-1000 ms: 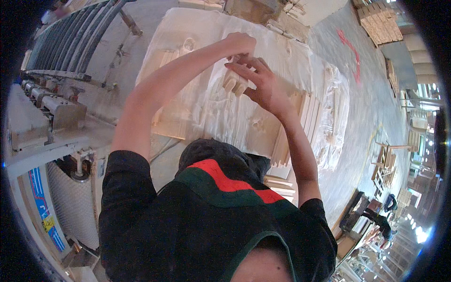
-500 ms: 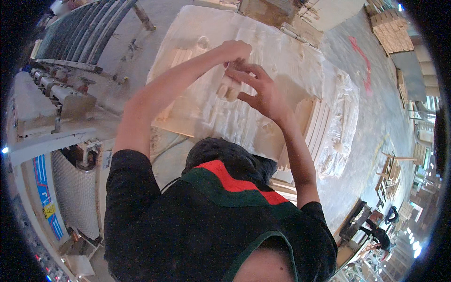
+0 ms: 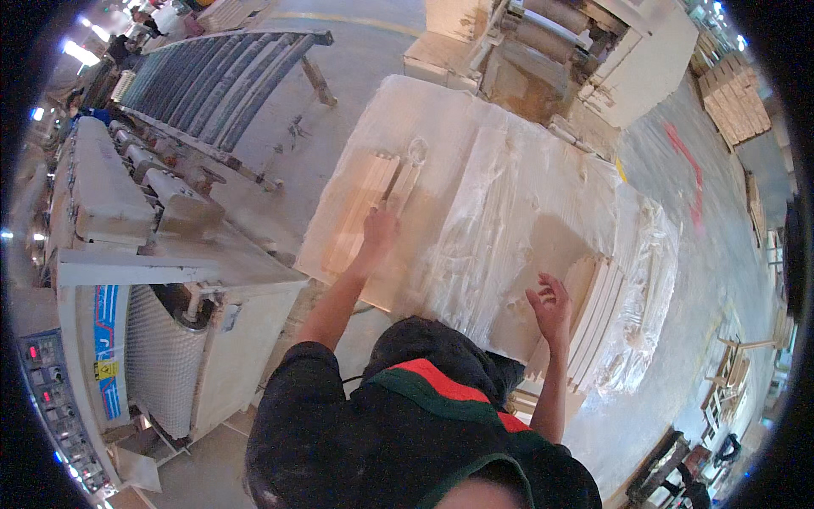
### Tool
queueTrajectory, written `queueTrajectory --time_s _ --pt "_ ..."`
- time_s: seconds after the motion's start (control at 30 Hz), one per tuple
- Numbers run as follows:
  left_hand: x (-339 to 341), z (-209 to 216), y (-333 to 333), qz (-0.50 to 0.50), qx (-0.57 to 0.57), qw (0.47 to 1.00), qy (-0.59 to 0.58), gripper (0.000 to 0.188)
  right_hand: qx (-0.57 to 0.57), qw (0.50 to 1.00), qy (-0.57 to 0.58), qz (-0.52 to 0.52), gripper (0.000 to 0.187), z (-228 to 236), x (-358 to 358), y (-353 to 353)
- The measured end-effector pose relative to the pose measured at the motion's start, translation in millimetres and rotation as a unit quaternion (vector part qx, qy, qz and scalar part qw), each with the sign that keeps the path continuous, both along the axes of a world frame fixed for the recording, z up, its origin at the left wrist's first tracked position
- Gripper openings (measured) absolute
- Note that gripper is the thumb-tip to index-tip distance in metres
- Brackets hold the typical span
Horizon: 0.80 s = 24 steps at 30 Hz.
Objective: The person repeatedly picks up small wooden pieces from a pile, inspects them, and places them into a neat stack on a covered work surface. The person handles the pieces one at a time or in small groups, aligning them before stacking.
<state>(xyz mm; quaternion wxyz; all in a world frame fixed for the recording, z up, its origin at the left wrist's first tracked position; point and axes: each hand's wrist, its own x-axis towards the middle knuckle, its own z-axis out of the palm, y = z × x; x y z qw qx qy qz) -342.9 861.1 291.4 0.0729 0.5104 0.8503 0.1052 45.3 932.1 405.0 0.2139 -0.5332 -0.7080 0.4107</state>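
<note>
My left hand (image 3: 381, 227) is closed around the near end of a pale wooden strip (image 3: 407, 180), beside a row of similar wooden strips (image 3: 363, 204) on the left of the plastic-covered surface (image 3: 475, 199). A thin dark gap separates that strip from the row. My right hand (image 3: 553, 307) hovers with fingers spread and nothing in them. It is just left of a stack of longer wooden pieces (image 3: 596, 318) on the right part of the surface.
Machines with rollers stand at left (image 3: 170, 348) and at the far side (image 3: 551, 38). A roller conveyor (image 3: 220, 85) is at far left. Stacked wood (image 3: 736, 100) stands at far right. Crinkled clear plastic (image 3: 649, 297) hangs along the surface's right edge.
My hands, together over the middle around small wooden pieces, have parted. The left is now at the left row of strips, the right near the right stack. The view has shifted.
</note>
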Motion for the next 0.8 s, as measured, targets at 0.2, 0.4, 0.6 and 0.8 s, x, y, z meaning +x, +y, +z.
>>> queueTrajectory --time_s 0.2,0.4,0.6,0.8 --pt "3.3 -84.8 -7.8 0.022 -0.041 0.998 0.034 0.062 0.063 0.994 0.043 -0.076 0.043 -66.8 59.5 -13.1" --pt "3.0 -26.2 -17.7 0.055 0.054 0.990 0.120 0.079 0.292 0.908 -0.196 -0.229 0.045 -34.7 126.7 -2.6" --pt "-7.2 20.1 -10.8 0.263 0.003 0.961 -0.088 0.110 0.046 0.829 -0.435 -0.347 0.110 -48.8 159.2 -5.7" --pt "-15.8 30.8 -12.1 0.223 -0.041 0.968 -0.108 0.108 -0.017 0.831 -0.436 -0.344 0.119 -49.4 143.7 -12.4"
